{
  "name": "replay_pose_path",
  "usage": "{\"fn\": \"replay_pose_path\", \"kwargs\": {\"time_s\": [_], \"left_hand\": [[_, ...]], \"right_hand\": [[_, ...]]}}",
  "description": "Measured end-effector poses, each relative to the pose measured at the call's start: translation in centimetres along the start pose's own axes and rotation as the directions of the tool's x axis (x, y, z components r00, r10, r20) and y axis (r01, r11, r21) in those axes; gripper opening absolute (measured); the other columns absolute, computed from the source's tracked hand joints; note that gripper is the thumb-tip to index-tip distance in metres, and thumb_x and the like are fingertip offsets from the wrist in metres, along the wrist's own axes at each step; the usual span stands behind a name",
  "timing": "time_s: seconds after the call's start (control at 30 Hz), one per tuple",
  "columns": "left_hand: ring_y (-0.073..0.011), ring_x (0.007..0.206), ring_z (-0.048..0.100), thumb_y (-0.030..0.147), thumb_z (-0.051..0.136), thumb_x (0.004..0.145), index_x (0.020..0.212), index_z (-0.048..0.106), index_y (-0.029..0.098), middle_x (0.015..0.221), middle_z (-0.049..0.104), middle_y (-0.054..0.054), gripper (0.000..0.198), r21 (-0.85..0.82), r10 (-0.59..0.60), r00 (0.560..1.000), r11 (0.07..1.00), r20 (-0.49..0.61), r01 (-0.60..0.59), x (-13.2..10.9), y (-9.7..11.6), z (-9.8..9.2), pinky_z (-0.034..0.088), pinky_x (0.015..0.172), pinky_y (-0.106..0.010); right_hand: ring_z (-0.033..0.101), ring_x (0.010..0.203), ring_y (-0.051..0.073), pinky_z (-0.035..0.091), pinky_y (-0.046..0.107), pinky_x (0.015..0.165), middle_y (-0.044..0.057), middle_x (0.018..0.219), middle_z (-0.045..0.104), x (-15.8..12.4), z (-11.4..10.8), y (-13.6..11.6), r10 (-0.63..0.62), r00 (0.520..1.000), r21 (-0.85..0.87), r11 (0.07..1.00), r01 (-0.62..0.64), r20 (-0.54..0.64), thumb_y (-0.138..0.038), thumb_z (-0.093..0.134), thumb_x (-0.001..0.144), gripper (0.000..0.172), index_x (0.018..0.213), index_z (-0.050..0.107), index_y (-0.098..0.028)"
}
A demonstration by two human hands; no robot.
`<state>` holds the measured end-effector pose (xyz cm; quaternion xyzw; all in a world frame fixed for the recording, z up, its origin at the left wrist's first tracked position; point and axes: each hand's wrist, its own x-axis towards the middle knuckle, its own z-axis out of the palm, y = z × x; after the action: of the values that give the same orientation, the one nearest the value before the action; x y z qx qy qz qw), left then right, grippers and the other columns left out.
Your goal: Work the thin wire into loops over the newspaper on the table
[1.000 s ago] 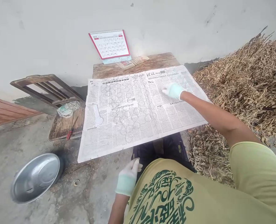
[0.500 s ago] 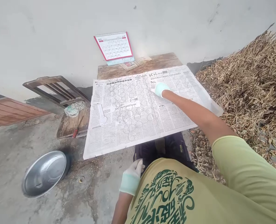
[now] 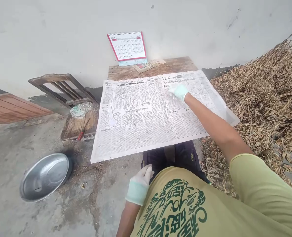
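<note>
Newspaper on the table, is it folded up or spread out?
Spread out. The newspaper lies open and flat over the wooden table, both pages showing, with the gloved right hand resting on its far part.

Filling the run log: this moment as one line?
right hand: on newspaper | left hand: near trousers, holding nothing | table: under newspaper

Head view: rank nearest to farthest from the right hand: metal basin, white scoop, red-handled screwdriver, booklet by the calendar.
1. booklet, just beyond the right hand, at the back of the table.
2. white scoop, leftward on the newspaper.
3. red-handled screwdriver, further left on the wooden board.
4. metal basin, on the ground, far left.
</note>
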<state>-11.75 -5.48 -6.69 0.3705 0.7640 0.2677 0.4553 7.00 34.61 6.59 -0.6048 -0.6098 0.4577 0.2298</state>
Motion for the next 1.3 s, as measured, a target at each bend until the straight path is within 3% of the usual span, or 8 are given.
{"fn": "replay_pose_path", "kwargs": {"time_s": [0.13,0.37,0.5,0.63,0.93,1.07,1.17,1.3], "left_hand": [[-0.0260,0.093,0.081,0.061,0.053,0.096,0.117,0.077,0.024,0.096,0.084,-0.005,0.048,-0.062,0.142,0.990,0.988,0.018,-0.140,-1.4,4.3,-1.2,0.062,0.097,-0.041],[-0.0279,0.104,0.078,0.066,0.059,0.097,0.119,0.076,0.022,0.097,0.083,-0.008,0.053,-0.333,0.348,0.936,0.878,-0.047,-0.343,0.0,12.3,-1.5,0.054,0.107,-0.044],[-0.0213,0.079,0.077,0.065,0.064,0.095,0.127,0.072,0.019,0.097,0.083,-0.008,0.056,-0.641,0.378,0.926,0.709,-0.007,-0.294,1.7,14.5,-0.5,0.060,0.087,-0.039],[-0.0163,0.060,0.070,0.056,0.072,0.092,0.102,0.077,0.016,0.070,0.076,-0.003,0.042,-0.740,0.306,0.951,0.631,-0.040,-0.234,2.0,14.9,0.1,0.058,0.070,-0.032],[-0.0177,0.056,0.069,0.059,0.070,0.093,0.087,0.068,0.017,0.056,0.069,0.000,0.042,-0.749,0.318,0.940,0.592,-0.122,-0.297,2.9,13.5,-1.0,0.060,0.067,-0.034],[-0.0187,0.057,0.070,0.059,0.071,0.092,0.083,0.068,0.017,0.052,0.066,0.000,0.043,-0.705,0.327,0.931,0.623,-0.159,-0.339,3.3,13.1,-1.8,0.060,0.066,-0.033],[-0.0177,0.054,0.068,0.055,0.070,0.094,0.080,0.068,0.018,0.050,0.065,0.001,0.040,-0.680,0.334,0.926,0.639,-0.176,-0.360,3.5,13.0,-2.4,0.061,0.069,-0.035],[-0.0164,0.052,0.065,0.053,0.071,0.094,0.078,0.068,0.018,0.048,0.063,0.002,0.039,-0.657,0.330,0.927,0.662,-0.177,-0.361,3.8,12.8,-3.3,0.062,0.072,-0.035]], "right_hand": [[0.058,0.051,0.011,0.044,0.022,0.046,0.004,0.061,0.066,-5.1,-0.1,0.3,-0.110,0.993,0.186,0.976,0.117,-0.044,-0.014,0.070,0.091,0.026,0.066,0.062,-0.017],[0.063,0.061,0.012,0.056,0.026,0.063,0.003,0.069,0.071,-15.8,3.5,1.5,-0.290,0.957,0.420,0.870,0.260,0.008,-0.029,0.064,0.094,0.023,0.074,0.071,-0.020],[0.064,0.067,0.015,0.055,0.030,0.067,0.003,0.075,0.073,-18.8,6.1,2.5,-0.280,0.960,0.504,0.826,0.252,-0.022,-0.029,0.063,0.092,0.018,0.079,0.072,-0.021],[0.059,0.065,0.016,0.052,0.032,0.067,0.001,0.072,0.071,-19.5,7.3,3.5,-0.254,0.967,0.577,0.792,0.200,0.013,-0.034,0.066,0.091,0.017,0.082,0.075,-0.022],[0.046,0.048,0.014,0.039,0.031,0.051,-0.001,0.052,0.053,-18.2,6.6,6.5,-0.252,0.920,0.650,0.760,-0.004,0.301,-0.059,0.067,0.086,0.040,0.068,0.062,-0.024],[0.043,0.047,0.013,0.039,0.030,0.051,-0.007,0.053,0.051,-18.2,5.9,7.8,-0.248,0.932,0.697,0.718,-0.007,0.265,-0.045,0.072,0.082,0.022,0.089,0.068,-0.024],[0.045,0.050,0.012,0.043,0.030,0.056,-0.009,0.054,0.051,-18.8,4.7,8.1,-0.249,0.940,0.601,0.797,0.063,0.232,-0.028,0.067,0.085,0.038,0.122,0.072,-0.023],[0.058,0.062,0.013,0.051,0.031,0.064,-0.003,0.070,0.066,-19.7,2.7,7.7,-0.206,0.939,0.308,0.944,0.117,0.274,-0.021,0.061,0.089,0.039,0.124,0.077,-0.023]]}}
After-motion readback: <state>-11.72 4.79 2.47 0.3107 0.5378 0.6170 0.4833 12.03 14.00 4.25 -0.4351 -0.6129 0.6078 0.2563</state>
